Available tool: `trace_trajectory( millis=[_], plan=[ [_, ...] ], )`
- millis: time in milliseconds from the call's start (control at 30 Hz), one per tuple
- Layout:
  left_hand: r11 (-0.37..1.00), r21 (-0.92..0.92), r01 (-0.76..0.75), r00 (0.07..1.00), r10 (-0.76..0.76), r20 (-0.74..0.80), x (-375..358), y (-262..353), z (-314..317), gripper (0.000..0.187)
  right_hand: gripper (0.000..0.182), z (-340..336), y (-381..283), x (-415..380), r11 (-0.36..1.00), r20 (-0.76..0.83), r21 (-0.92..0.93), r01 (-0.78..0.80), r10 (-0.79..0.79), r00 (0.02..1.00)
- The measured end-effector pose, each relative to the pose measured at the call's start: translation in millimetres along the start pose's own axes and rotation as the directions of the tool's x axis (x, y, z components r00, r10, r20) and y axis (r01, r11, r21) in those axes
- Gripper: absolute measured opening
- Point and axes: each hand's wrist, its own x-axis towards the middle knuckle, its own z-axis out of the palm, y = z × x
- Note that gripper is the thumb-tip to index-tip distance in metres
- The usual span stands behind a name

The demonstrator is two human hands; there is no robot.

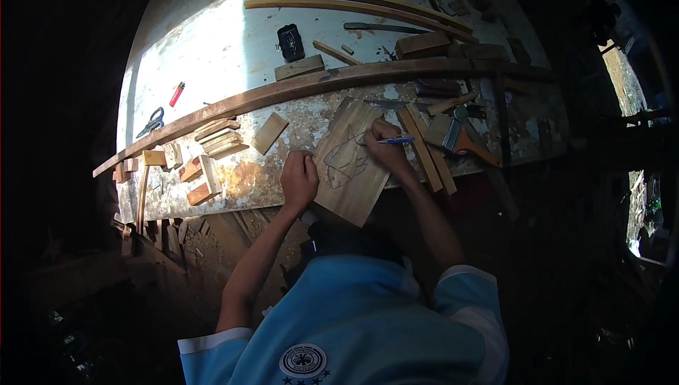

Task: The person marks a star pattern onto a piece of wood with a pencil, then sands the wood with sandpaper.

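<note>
A flat wooden board [361, 190] lies tilted at the near edge of the workbench, with a dark line drawing on its face. My right hand [384, 137] is closed round a blue pen [397, 140] over the board's right side, near the drawn lines. At the board's left edge rests my left hand [300, 176], its fingers curled together; whether they grip the edge is hard to make out. Just right of the board lie two long narrow wood strips [428, 152].
A long curved wood strip [283, 93] crosses the bench [191, 38]. Small wood blocks [219, 137], scissors [151, 123] and a red lighter [177, 94] lie left. A black box [290, 42] is behind; an orange-handled tool [475, 148] is right.
</note>
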Motion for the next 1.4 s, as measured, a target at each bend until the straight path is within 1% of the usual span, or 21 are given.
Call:
trace_trajectory(
  millis=[133, 233, 333, 433, 533, 633, 700, 767, 867, 967, 1067, 1100, 1200, 1300, 1400],
  plan=[
    [1.0, -0.011, -0.01, 1.0, 0.01, -0.008, 0.5, 0.2, -0.1, 0.013, 0.018, -3.0, -0.2, -0.9, 1.0, 0.072, 0.011, -0.01, 0.009, 0.997],
    [1.0, -0.002, -0.012, 1.0, 0.012, -0.004, 2.4, 1.2, -1.3, 0.013, 0.018, 0.9, -4.7, 0.3, 1.0, -0.053, 0.004, 0.015, -0.014, 0.998],
    [1.0, 0.001, -0.008, 1.0, 0.008, 0.0, 0.9, 2.9, -0.3, 0.013, 0.019, -1.6, -4.2, -3.6, 0.998, 0.04, 0.054, 0.037, -0.039, 0.998],
    [1.0, 0.002, -0.005, 1.0, 0.005, -0.002, 1.9, 3.3, -2.0, 0.013, 0.02, -0.7, 0.5, -2.3, 0.997, -0.022, 0.059, 0.042, -0.041, 0.999],
    [1.0, 0.005, -0.011, 1.0, 0.011, -0.002, -0.1, 1.4, -0.7, 0.012, 0.02, -0.1, -6.4, -4.3, 0.996, -0.028, 0.035, 0.082, -0.081, 0.996],
    [1.0, 0.011, -0.02, 1.0, 0.02, -0.011, 0.1, 3.0, 0.0, 0.012, 0.021, -2.0, -1.8, -9.2, 0.996, 0.07, 0.079, 0.05, -0.055, 0.996],
    [1.0, 0.011, -0.028, 1.0, 0.029, -0.013, 2.9, 3.2, -1.9, 0.012, 0.021, 4.1, -8.5, -17.9, 0.998, -0.106, 0.061, 0.004, 0.003, 0.994],
    [1.0, 0.0, -0.022, 1.0, 0.022, -0.006, 1.1, 2.2, -1.2, 0.013, 0.022, 11.2, -12.9, -26.1, 0.997, -0.277, 0.048, -0.064, 0.075, 0.958],
    [1.0, 0.018, -0.008, 1.0, 0.008, 0.004, 1.1, 1.7, -0.8, 0.013, 0.022, 11.4, -7.4, -31.6, 0.998, -0.234, 0.049, -0.047, 0.057, 0.971],
    [0.999, 0.002, -0.043, 0.998, 0.043, -0.034, 1.7, 0.9, 0.5, 0.008, 0.028, 12.6, -9.8, -29.4, 0.999, -0.231, 0.031, -0.022, 0.028, 0.973],
    [1.0, 0.015, -0.01, 1.0, 0.01, -0.027, 0.6, 1.2, 0.5, 0.009, 0.021, 10.3, -11.3, -30.5, 1.0, -0.166, 0.006, 0.007, -0.006, 0.986],
    [0.999, 0.018, -0.035, 0.999, 0.035, -0.028, 0.5, -0.5, 1.3, 0.009, 0.02, 8.0, -7.6, -32.1, 0.999, -0.095, 0.034, 0.009, -0.006, 0.995],
    [1.0, -0.002, 0.0, 1.0, 0.0, -0.003, 0.5, 2.8, 0.1, 0.01, 0.018, 10.4, -11.2, -31.7, 0.998, -0.203, 0.035, -0.056, 0.062, 0.977],
    [1.0, -0.011, -0.025, 1.0, 0.025, -0.009, 0.2, 1.9, -0.1, 0.01, 0.017, 10.0, -14.3, -32.1, 0.999, -0.176, 0.032, -0.022, 0.027, 0.984],
    [1.0, 0.005, -0.029, 1.0, 0.029, -0.012, 0.6, 0.9, 0.5, 0.011, 0.017, 11.3, -8.1, -32.5, 0.999, -0.149, 0.022, -0.033, 0.035, 0.988]
  ],
)
